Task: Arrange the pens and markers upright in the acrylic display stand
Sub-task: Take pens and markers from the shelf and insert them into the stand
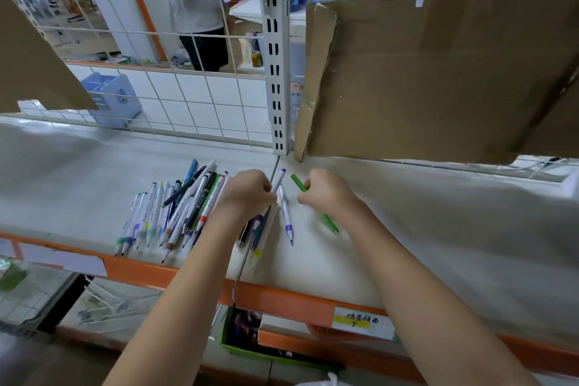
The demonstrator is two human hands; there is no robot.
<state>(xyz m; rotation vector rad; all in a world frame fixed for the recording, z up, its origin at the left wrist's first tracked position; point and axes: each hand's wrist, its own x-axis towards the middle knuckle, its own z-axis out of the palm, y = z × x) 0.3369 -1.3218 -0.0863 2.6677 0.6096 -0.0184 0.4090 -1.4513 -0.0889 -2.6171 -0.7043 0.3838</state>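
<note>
A pile of several pens and markers (175, 213) lies flat on the white shelf (438, 229), left of centre. My left hand (247, 193) grips a bunch of pens (263, 229), whose ends stick out above and below the fist. My right hand (326, 191) holds a green pen (329, 222) with curled fingers. A white pen with a purple grip (286, 216) lies on the shelf between my hands. No acrylic stand is recognisable in this view.
A wire grid panel (188, 97) and a slotted upright post (277, 56) back the shelf. Cardboard sheets (438, 72) hang at right and upper left. The orange shelf edge (282, 298) runs along the front. A person stands behind the grid.
</note>
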